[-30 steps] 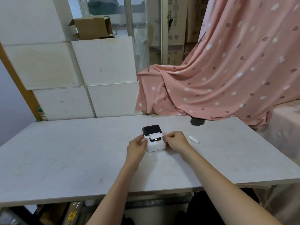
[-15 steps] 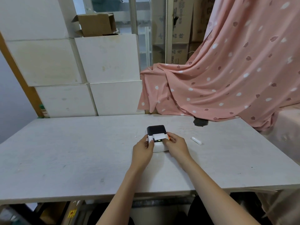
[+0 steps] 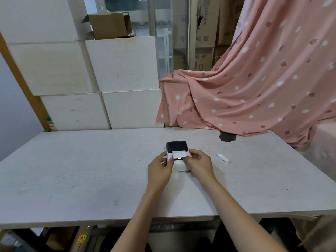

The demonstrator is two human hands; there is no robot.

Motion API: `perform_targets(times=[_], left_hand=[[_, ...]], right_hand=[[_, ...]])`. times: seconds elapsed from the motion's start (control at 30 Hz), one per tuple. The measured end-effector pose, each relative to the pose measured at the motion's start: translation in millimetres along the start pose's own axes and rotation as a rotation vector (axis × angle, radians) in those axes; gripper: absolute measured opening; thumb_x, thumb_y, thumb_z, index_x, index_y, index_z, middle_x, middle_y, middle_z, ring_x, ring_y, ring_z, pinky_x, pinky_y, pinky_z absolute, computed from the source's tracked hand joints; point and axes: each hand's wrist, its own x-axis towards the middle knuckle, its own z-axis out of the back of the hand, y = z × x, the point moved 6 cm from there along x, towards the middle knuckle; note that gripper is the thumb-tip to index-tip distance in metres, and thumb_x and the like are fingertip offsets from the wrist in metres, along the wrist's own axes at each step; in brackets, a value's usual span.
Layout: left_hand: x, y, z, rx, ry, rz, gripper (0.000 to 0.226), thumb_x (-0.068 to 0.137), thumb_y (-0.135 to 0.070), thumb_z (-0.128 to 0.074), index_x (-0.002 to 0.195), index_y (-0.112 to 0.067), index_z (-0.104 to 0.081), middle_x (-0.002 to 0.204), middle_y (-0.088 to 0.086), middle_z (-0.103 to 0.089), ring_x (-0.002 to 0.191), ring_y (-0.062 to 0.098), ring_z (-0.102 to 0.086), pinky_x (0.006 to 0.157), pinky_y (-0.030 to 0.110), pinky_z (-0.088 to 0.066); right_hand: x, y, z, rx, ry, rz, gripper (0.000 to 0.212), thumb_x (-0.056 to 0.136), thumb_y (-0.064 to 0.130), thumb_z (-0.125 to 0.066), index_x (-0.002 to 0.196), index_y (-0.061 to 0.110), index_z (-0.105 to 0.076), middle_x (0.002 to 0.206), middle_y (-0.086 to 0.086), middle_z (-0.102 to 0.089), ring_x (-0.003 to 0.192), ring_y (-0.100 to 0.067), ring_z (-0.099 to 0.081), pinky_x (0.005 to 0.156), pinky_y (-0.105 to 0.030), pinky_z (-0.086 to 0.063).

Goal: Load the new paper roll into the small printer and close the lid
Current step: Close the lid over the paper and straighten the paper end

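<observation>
Both hands pinching paper strip [image 3: 179, 153] at printer [image 3: 177, 149].
White tube [image 3: 223, 158] lying right of right hand [image 3: 199, 163]; left hand [image 3: 160, 169] now gripping the strip's corner, off the printer's side.

Two bare forearms reach into the head view from the lower edge; neither carries a sleeve, a watch, a bracelet or a ring anywhere along its visible length (the upper arms lie outside the picture); the left hand [image 3: 160, 170] and the right hand [image 3: 199, 163] are ungloved, with short, unpainted nails as far as the fingertips show; below the arms, something dark, possibly clothing, is too dim to tell.
</observation>
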Motion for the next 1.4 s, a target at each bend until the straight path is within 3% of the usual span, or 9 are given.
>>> perform_targets(times=[0.1,0.23,0.4,0.5,0.6,0.8,0.9,1.03,1.4], left_hand=[[2,3,0,-0.018,0.003,0.005,0.022,0.095,-0.023,-0.062,0.094,-0.045,-0.063,0.087,-0.027,-0.065,0.079,-0.023,-0.06,0.068,-0.002,-0.043],[5,12,0,-0.04,-0.011,0.032,0.016,0.094,-0.027,-0.063,0.108,-0.033,-0.069,0.094,-0.023,-0.068,0.085,-0.016,-0.063,0.069,-0.002,-0.043],[8,15,-2,-0.042,-0.011,0.039,0.02,0.095,-0.025,-0.061,0.113,-0.027,-0.07,0.095,-0.023,-0.067,0.084,-0.024,-0.059,0.069,-0.003,-0.042],[9,18,-1,-0.029,-0.012,0.049,0.022,0.095,-0.027,-0.061,0.115,-0.027,-0.07,0.096,-0.022,-0.068,0.084,-0.023,-0.059,0.069,-0.002,-0.043],[9,19,-2,-0.02,-0.008,0.045,0.021,0.096,-0.027,-0.061,0.115,-0.026,-0.069,0.094,-0.023,-0.067,0.084,-0.023,-0.059,0.069,-0.001,-0.044],[6,15,-2,0.006,-0.004,0.027,0.021,0.097,-0.028,-0.059,0.116,-0.029,-0.067,0.094,-0.026,-0.064,0.084,-0.021,-0.058,0.068,-0.003,-0.042],[5,14,-2,-0.005,-0.003,0.019,0.017,0.098,-0.028,-0.059,0.112,-0.034,-0.065,0.093,-0.028,-0.064,0.084,-0.026,-0.057,0.068,-0.003,-0.042],[5,13,-1,-0.01,-0.003,0.021,0.017,0.097,-0.029,-0.058,0.111,-0.036,-0.064,0.094,-0.028,-0.064,0.09,-0.016,-0.06,0.068,0.002,-0.044],[3,11,0,-0.009,0.001,0.017,0.017,0.096,-0.029,-0.06,0.109,-0.039,-0.065,0.091,-0.03,-0.066,0.086,-0.023,-0.059,0.07,0.005,-0.045]], right_hand=[[4,-2,-1,0.026,0.008,-0.055,0.028,0.068,0.029,-0.085,0.091,0.031,-0.068,0.099,0.012,-0.072,0.097,-0.008,-0.069,0.09,-0.046,-0.059],[6,2,-1,0.043,0.05,-0.09,0.034,0.076,0.021,-0.085,0.104,0.021,-0.064,0.101,0.01,-0.067,0.087,-0.001,-0.062,0.066,-0.023,-0.05],[6,3,-4,0.018,0.034,-0.089,0.038,0.076,0.024,-0.085,0.108,0.02,-0.063,0.1,0.01,-0.066,0.083,-0.001,-0.062,0.059,-0.022,-0.046],[7,2,-4,-0.004,0.027,-0.076,0.039,0.074,0.029,-0.085,0.106,0.022,-0.064,0.102,0.01,-0.067,0.087,-0.002,-0.063,0.063,-0.024,-0.049],[2,-3,-1,-0.094,-0.021,-0.014,0.032,0.075,0.037,-0.08,0.102,0.029,-0.065,0.101,0.014,-0.07,0.097,-0.004,-0.066,0.08,-0.031,-0.057],[-8,-3,1,-0.108,-0.015,0.091,0.029,0.084,0.032,-0.074,0.112,0.031,-0.067,0.106,0.017,-0.069,0.105,-0.003,-0.063,0.094,-0.029,-0.052],[-7,-3,1,-0.087,-0.002,0.091,0.032,0.084,0.032,-0.075,0.116,0.028,-0.068,0.11,0.014,-0.07,0.109,-0.005,-0.063,0.097,-0.031,-0.053],[-6,-3,2,-0.074,-0.002,0.096,0.028,0.084,0.033,-0.075,0.111,0.033,-0.068,0.108,0.016,-0.069,0.107,-0.003,-0.064,0.098,-0.035,-0.054],[-8,-3,2,-0.08,0.003,0.098,0.027,0.082,0.035,-0.074,0.109,0.036,-0.067,0.108,0.018,-0.069,0.107,-0.002,-0.063,0.099,-0.039,-0.054]])
